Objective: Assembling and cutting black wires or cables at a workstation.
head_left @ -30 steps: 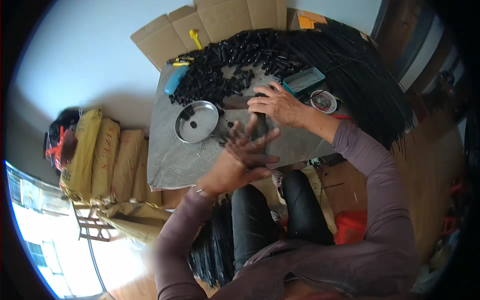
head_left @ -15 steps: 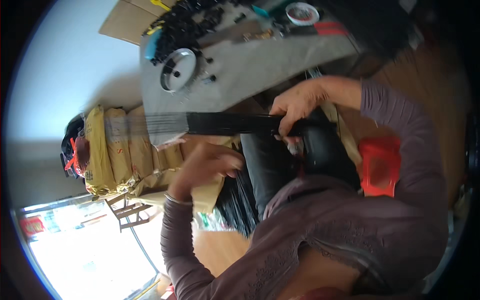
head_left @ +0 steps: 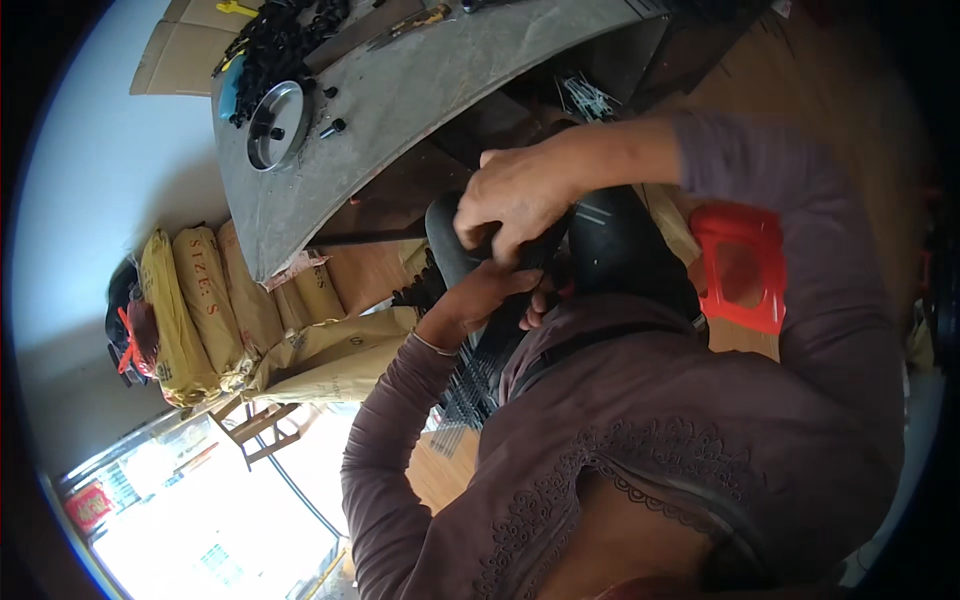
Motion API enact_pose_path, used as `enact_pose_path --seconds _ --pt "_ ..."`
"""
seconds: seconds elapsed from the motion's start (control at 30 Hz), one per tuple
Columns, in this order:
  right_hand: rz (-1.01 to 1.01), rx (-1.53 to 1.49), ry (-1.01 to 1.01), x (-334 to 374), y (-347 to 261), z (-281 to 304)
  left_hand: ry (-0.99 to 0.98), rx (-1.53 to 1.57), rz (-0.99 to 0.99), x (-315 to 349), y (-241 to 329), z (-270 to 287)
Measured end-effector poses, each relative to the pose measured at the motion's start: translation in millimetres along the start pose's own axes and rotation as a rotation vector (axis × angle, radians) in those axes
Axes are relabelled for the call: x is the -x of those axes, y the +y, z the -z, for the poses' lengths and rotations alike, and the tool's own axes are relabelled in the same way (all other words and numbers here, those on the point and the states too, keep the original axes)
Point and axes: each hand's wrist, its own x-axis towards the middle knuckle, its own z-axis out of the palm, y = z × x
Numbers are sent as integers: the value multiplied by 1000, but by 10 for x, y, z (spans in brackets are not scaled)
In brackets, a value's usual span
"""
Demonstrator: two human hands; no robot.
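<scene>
Over my lap, both hands are close together around a bundle of thin, straight black strands [head_left: 470, 383]. My left hand [head_left: 480, 300] is curled round it, thumb and fingers nearly meeting below my other hand. Just above, my right hand [head_left: 515, 195] bends its fingers down on the bundle's upper part; its fingertips are partly hidden. The lower end of the bundle fans out beside my left thigh, past the left wrist. Dark trousers [head_left: 630, 265] lie behind the hands, so the bundle's upper end is hard to make out.
A grey table [head_left: 400, 100] stands ahead, with a round metal dish [head_left: 277, 125], a heap of black parts [head_left: 270, 60] and small black pieces. Pale thin rods [head_left: 588, 98] lie beneath it. Tan sacks [head_left: 205, 290] stand left; a red plastic stool [head_left: 740, 268] is at right.
The black bundle, stretched out level to the left, has swung down across my lap. My left hand has moved right to it; my right hand has shifted left. The view has turned.
</scene>
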Motion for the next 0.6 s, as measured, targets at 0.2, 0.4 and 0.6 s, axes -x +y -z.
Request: enact_pose_path --seconds 0.2,0.4,0.6 --pt "160 -524 -172 94 -123 -363 145 -669 -574 273 1018 83" --pt "-291 -214 422 -157 749 -774 267 -292 -881 145 1674 -385" --pt "-115 -650 375 -536 1530 -1658 367 -46 -993 -534 653 -155"
